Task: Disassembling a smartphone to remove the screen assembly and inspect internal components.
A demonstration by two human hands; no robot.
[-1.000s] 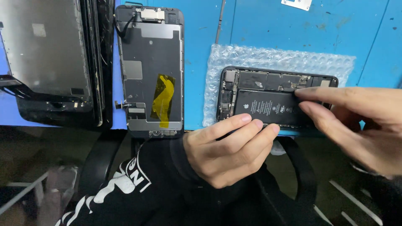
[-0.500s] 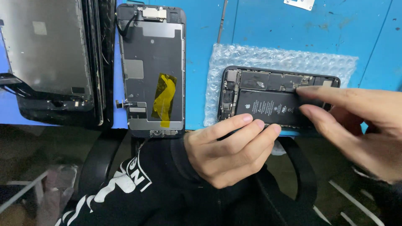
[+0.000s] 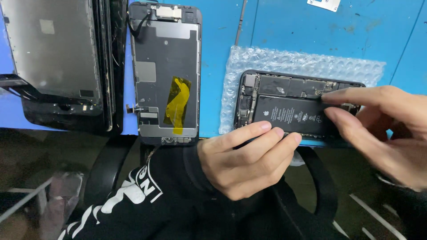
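On the sheet of clear bubble wrap (image 3: 284, 62) spread over the blue worktop (image 3: 284, 26) I see the opened black phone body with its black battery exposed (image 3: 291, 113). My left hand (image 3: 242, 162) pinches the near edge of that phone, fingers curled against it. My right hand (image 3: 387, 129) grips nothing; its loosely spread fingertips (image 3: 331, 95) rest on the phone's far end. Left of the phone lies a detached grey screen backplate with yellow tape (image 3: 167, 75).

A phone repair workshop: a blue work mat (image 3: 284, 26) carries an opened phone (image 3: 289, 111) on bubble wrap (image 3: 302, 62), a detached screen assembly (image 3: 167, 75) and stacked display panels (image 3: 58, 62).
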